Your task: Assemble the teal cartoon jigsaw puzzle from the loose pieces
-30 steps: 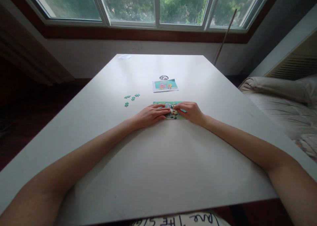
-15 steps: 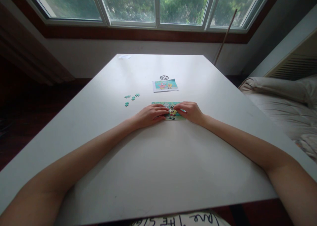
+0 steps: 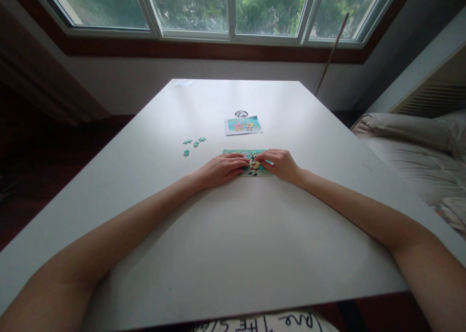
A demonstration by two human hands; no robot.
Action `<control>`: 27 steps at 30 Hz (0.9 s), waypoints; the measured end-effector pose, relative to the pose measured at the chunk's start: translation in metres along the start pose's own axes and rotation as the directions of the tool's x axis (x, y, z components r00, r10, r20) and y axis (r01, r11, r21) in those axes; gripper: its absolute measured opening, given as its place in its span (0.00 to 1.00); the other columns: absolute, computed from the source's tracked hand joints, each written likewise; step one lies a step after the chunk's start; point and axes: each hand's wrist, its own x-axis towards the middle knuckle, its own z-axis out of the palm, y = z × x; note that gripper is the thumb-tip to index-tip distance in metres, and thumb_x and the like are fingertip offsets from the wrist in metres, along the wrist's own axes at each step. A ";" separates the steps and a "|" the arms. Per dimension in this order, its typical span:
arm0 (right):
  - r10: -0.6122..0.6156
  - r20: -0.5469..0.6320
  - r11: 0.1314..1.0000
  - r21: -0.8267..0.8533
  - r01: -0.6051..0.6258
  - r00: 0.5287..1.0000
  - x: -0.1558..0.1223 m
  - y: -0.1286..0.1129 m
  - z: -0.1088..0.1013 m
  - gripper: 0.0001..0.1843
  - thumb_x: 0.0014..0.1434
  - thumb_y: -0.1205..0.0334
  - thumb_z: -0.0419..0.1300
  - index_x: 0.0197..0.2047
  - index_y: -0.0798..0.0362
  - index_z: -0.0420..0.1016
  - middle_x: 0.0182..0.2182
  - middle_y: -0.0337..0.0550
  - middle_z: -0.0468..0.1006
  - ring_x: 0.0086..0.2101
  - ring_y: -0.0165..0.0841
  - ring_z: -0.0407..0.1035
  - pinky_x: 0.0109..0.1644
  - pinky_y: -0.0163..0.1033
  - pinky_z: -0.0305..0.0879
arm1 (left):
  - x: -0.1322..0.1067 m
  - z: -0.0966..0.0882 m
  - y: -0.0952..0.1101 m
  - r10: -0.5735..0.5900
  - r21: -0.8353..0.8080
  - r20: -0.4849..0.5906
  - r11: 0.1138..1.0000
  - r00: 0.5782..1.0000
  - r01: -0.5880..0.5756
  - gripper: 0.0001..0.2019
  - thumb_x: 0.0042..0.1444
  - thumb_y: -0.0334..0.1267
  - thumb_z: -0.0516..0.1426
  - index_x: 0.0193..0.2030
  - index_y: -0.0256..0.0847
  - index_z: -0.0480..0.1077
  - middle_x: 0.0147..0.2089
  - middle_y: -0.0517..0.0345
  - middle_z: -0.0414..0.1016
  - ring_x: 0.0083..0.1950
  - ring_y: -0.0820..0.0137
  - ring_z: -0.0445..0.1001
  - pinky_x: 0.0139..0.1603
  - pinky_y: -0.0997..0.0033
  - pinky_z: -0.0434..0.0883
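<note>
A small, partly assembled jigsaw puzzle (image 3: 252, 163) with a teal cartoon picture lies on the white table (image 3: 233, 244). My left hand (image 3: 220, 168) rests flat on its left part, fingers stretched toward the middle. My right hand (image 3: 279, 163) lies on its right part, fingertips pressed together at the puzzle's centre beside the left fingertips. Whether a piece sits under those fingertips is hidden. Both hands cover much of the puzzle.
Several loose teal puzzle pieces (image 3: 192, 144) lie to the left. A reference picture card (image 3: 242, 125) and a small dark ring (image 3: 241, 113) lie farther back. A bed with grey bedding (image 3: 415, 147) stands to the right. A thin stick (image 3: 330, 54) leans by the window.
Both hands stay on the puzzle. The fingertips have shifted only slightly at its centre.
</note>
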 end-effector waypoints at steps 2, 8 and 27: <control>-0.004 -0.004 1.000 -0.003 0.004 1.000 0.000 0.000 0.000 0.10 0.63 0.62 0.54 0.37 0.51 0.77 0.34 0.42 0.82 0.34 0.30 0.76 0.39 0.33 0.69 | 0.000 0.000 0.000 -0.005 0.003 0.004 1.000 1.000 0.005 0.16 0.66 0.40 0.47 0.56 0.42 0.69 0.55 0.52 0.73 0.60 0.66 0.68 0.60 0.65 0.68; -0.006 0.003 1.000 0.004 0.006 1.000 -0.001 0.001 0.001 0.10 0.63 0.62 0.54 0.38 0.51 0.77 0.34 0.42 0.82 0.34 0.30 0.76 0.39 0.33 0.68 | -0.001 -0.001 0.000 -0.009 0.040 0.016 0.999 1.000 0.009 0.17 0.66 0.40 0.47 0.57 0.42 0.68 0.56 0.53 0.73 0.60 0.64 0.68 0.59 0.64 0.68; -0.020 0.011 1.000 0.016 0.020 1.000 0.001 0.000 0.000 0.10 0.63 0.62 0.54 0.38 0.51 0.77 0.35 0.43 0.82 0.35 0.31 0.76 0.40 0.34 0.70 | -0.001 -0.001 0.000 -0.001 0.026 0.023 1.000 1.000 0.000 0.18 0.66 0.40 0.46 0.59 0.42 0.67 0.57 0.52 0.73 0.61 0.64 0.66 0.60 0.63 0.68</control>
